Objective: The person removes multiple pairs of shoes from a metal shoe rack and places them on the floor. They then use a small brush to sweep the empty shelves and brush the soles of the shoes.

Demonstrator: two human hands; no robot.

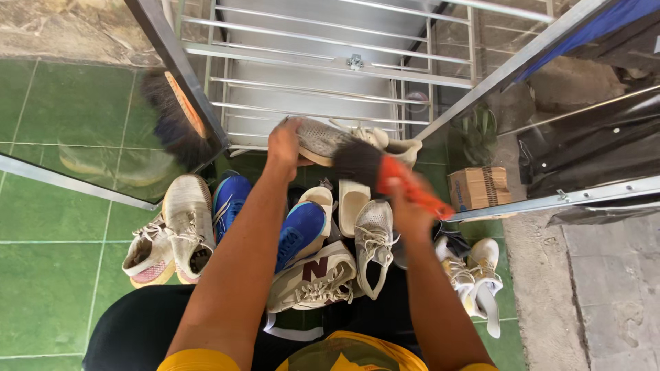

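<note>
A grey mesh sneaker (323,139) is held up sole-side out, above the pile of shoes, gripped by the left hand (284,142). The right hand (405,199) is clenched on an orange-handled brush (375,168), bristles against the sneaker. Below lie blue sneakers (300,230) on green floor tiles (55,275).

A small brown cardboard box (478,187), roughly cube-shaped with darker stripes on its side, stands on the floor just under the slanted metal rail (550,201).
</note>
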